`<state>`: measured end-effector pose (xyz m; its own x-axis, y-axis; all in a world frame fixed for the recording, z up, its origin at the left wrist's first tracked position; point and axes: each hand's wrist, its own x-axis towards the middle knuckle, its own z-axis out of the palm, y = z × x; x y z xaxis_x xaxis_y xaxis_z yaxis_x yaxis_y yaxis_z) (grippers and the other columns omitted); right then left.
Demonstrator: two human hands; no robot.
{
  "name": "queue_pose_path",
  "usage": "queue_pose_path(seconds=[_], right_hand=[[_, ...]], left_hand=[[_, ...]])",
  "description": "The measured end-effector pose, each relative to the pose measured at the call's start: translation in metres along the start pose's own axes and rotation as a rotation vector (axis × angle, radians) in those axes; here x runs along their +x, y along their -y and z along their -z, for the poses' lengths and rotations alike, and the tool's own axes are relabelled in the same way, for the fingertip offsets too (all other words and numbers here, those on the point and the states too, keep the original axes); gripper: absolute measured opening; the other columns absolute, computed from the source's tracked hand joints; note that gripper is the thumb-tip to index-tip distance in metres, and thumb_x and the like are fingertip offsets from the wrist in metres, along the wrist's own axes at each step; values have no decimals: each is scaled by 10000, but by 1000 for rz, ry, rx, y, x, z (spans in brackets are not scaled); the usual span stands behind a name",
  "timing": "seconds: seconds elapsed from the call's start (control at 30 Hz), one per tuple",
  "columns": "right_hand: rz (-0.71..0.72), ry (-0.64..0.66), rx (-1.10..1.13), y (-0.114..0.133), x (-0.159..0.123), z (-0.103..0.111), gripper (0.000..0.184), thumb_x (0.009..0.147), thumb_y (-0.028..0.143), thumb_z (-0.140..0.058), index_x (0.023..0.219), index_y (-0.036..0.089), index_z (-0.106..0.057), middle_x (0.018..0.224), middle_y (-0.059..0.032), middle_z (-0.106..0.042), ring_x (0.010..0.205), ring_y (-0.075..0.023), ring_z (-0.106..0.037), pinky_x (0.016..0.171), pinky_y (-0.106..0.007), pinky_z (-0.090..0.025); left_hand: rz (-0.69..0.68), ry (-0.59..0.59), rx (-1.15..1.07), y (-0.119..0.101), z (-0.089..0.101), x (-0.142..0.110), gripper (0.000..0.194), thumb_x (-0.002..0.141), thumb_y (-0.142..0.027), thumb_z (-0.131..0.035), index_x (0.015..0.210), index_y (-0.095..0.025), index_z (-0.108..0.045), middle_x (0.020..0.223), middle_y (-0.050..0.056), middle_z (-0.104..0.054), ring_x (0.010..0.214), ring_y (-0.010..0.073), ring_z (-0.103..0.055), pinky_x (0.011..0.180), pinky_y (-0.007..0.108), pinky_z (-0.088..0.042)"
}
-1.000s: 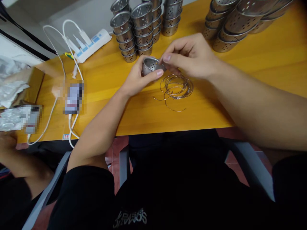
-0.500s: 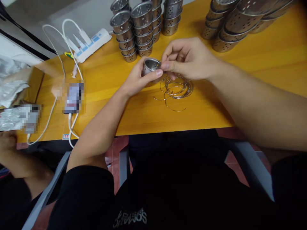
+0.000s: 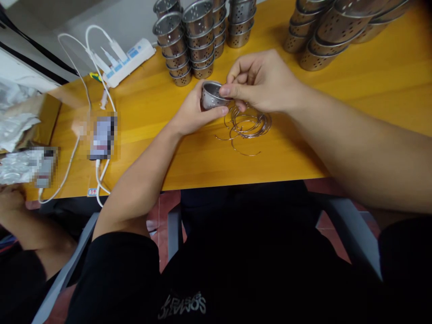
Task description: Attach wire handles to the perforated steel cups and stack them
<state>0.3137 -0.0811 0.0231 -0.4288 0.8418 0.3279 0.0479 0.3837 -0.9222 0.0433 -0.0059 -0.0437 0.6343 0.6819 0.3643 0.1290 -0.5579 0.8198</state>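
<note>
My left hand (image 3: pixel 192 112) grips a small perforated steel cup (image 3: pixel 211 95) just above the yellow table (image 3: pixel 162 135), thumb along its near side. My right hand (image 3: pixel 261 81) is closed in a pinch at the cup's right rim; what the fingertips hold is too thin to make out, possibly a wire. A loose pile of thin wire rings (image 3: pixel 248 126) lies on the table just under and to the right of the cup.
Stacks of the same steel cups (image 3: pixel 197 40) stand at the back centre, and larger stacks (image 3: pixel 337 31) lie at the back right. A white power strip (image 3: pixel 126 60) with cables and a phone (image 3: pixel 101 137) sit left. Another person's arm (image 3: pixel 20 225) is at the lower left.
My right hand's pinch has shifted slightly left onto the cup's rim. The left hand has turned the cup a little. The wire pile has not moved.
</note>
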Motion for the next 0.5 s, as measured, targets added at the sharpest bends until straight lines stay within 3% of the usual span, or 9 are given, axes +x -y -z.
queue_pose_path(seconds=[0.27,0.5], right_hand=[[40,6,15,1,-1,-3,537,1048,565,-1220,969,278,-774,671,66,-688,529,-131,-594,470,-305,-391],[-75,-32,10,17,-4,-8,425,1101,371,-1170,972,257,-781,786,71,-779,555,-59,-616,495,-281,-419]], left_hand=[[-13,-9,26,1,0,-2,1056,803,-1058,-1065,1452,-310,-696,1406,84,-838,1330,336,-859,1208,534,-714],[12,1,64,-7,3,-3,981,879,-1020,-1035,1451,-299,-695,1414,76,-832,1384,334,-858,1236,498,-705]])
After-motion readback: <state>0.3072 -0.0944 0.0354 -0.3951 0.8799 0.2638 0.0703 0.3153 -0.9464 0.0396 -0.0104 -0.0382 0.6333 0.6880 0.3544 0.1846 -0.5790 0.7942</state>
